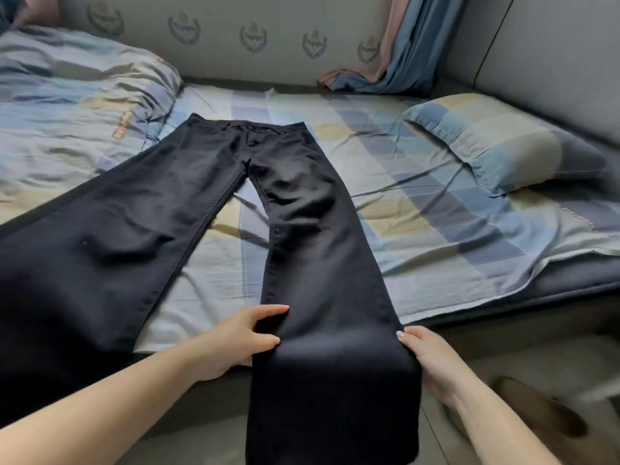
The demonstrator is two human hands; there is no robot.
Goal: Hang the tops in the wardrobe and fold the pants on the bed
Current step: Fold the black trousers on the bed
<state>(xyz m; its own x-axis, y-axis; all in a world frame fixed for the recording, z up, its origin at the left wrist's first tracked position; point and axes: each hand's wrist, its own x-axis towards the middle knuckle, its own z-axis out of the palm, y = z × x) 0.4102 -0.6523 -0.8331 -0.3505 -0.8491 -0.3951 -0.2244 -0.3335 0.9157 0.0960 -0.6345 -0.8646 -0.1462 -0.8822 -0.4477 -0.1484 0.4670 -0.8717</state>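
Pants of black, fairly thick woven cloth [188,209] are being spread flat on the bed with its blue, grey and yellow checked sheet [419,182], waistband toward the padded grey wall [268,31] and legs splayed toward the person. The cloth is judged soft and limp yet of some weight: it is expected to drape and sag wherever it is not supported, and not to slip readily. Hold is best taken at the side seams or the hems, with both edges of a leg lifted together.

One leg is being let hang over the near edge of the bed, and it lies between the two hands. Its inner edge is being pinched by the left hand [241,337], thumb on top and fingers curled beneath. Its outer edge is being gripped by the right hand [432,360], fingers tucked under the cloth. The other leg is lying well apart, off to the left.
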